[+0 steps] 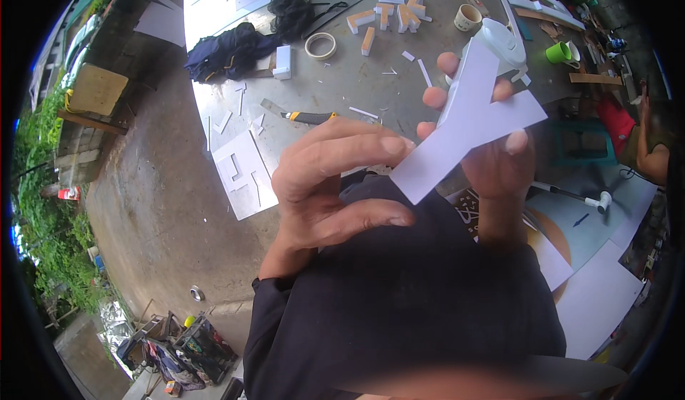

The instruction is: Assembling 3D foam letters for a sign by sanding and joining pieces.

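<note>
A white Y-shaped letter point(471, 118) is held up over the near side of the table, its flat face toward me. My right hand point(496, 164) grips it from behind and the right, with the thumb on its front edge and several fingertips showing past its left side. Beside the lower stem is my left hand point(321, 182), thumb and forefinger spread apart with nothing between them. The left forefinger's tip is at the stem's edge; whether it touches, I cannot tell. Beyond the left hand lies a yellow and black utility knife point(307, 117) on the metal table.
Small white-and-tan letters point(385, 18) cluster at the far side, near a tape roll point(320, 45) and dark cloth point(232, 52). A cut white sheet point(244, 173) lies left. A cup point(467, 17) and a white lidded container point(499, 43) stand far right. White offcuts are scattered about.
</note>
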A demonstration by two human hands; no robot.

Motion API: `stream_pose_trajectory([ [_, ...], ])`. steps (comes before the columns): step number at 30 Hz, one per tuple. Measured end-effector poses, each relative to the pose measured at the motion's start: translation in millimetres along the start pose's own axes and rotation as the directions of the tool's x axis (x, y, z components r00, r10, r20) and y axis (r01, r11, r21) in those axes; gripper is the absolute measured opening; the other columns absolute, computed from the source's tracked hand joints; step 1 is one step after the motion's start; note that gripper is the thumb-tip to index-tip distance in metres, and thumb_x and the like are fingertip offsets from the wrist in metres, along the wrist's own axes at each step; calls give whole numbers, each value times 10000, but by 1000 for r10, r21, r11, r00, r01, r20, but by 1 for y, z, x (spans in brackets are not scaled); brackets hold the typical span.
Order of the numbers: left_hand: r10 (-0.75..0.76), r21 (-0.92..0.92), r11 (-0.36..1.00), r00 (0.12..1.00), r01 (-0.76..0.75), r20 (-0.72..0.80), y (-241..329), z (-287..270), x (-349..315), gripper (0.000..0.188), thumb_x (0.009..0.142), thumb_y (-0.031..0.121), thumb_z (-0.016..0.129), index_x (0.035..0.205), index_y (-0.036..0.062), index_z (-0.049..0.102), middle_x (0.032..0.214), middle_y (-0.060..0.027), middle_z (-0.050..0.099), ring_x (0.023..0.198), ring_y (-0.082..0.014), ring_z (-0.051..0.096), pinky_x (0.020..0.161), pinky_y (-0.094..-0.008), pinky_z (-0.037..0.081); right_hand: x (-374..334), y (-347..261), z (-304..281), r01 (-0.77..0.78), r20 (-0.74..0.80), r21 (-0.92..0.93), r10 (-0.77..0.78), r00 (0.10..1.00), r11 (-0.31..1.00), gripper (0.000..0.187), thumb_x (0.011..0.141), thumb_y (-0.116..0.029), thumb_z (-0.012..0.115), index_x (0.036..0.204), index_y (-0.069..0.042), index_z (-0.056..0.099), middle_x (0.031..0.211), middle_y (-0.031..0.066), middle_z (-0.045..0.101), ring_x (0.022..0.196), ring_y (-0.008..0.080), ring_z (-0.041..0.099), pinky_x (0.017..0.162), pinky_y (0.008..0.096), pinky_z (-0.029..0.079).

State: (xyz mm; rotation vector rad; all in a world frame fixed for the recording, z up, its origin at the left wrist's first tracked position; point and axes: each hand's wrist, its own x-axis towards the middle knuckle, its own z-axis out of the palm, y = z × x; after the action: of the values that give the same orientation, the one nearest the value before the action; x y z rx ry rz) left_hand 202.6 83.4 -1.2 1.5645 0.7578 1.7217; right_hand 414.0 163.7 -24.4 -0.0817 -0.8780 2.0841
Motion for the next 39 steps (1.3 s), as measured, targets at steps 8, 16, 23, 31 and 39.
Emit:
stream_pose_trajectory([
  [8, -55, -110, 992, 992, 67, 111, 3, -6, 2, 373, 713, 144, 859, 1060, 44, 766, 947, -90, 667, 865, -173, 642, 736, -291, 526, 1, 11, 9, -100, -9, 171, 103, 995, 980, 434, 927, -249, 698, 1290, -91, 521, 1492, 254, 334, 1333, 433, 458, 1029, 583, 490],
  [16, -282, -224, 931, 957, 290, 64, 1, -20, -9, 309, 707, 74, 833, 1010, 46, 783, 906, -74, 661, 865, -163, 600, 782, -275, 449, 1, 14, 3, -211, -107, 123, 225, 969, 970, 413, 945, -239, 674, 1278, -75, 494, 1490, 258, 365, 1321, 410, 484, 1052, 578, 473],
  [23, -121, 148, 983, 991, 112, 51, 6, -33, -14, 280, 745, 96, 802, 1014, 31, 762, 959, -130, 683, 862, -208, 650, 740, -309, 499, 7, 20, 11, -114, -248, -122, 81, 965, 986, 382, 854, -110, 756, 1199, -35, 610, 1280, 170, 558, 1206, 297, 570, 1008, 449, 496],
  [31, -81, 463, 878, 990, 126, -116, 13, -22, -26, 187, 732, -16, 823, 887, 18, 724, 945, -141, 725, 841, -231, 717, 712, -305, 559, 19, 22, 34, 80, -116, -540, -168, 979, 838, 429, 688, 15, 856, 1093, -54, 732, 1131, 90, 668, 1287, 211, 466, 1026, 347, 419],
  [39, 12, 532, 845, 994, 48, -108, 3, -23, -34, 197, 724, 13, 841, 855, 24, 693, 983, -181, 723, 861, -250, 727, 690, -314, 570, 21, 21, 43, 140, 18, -804, -211, 977, 579, 420, 640, -75, 909, 1031, -68, 756, 1256, 156, 570, 1271, 249, 482, 1019, 345, 405],
])
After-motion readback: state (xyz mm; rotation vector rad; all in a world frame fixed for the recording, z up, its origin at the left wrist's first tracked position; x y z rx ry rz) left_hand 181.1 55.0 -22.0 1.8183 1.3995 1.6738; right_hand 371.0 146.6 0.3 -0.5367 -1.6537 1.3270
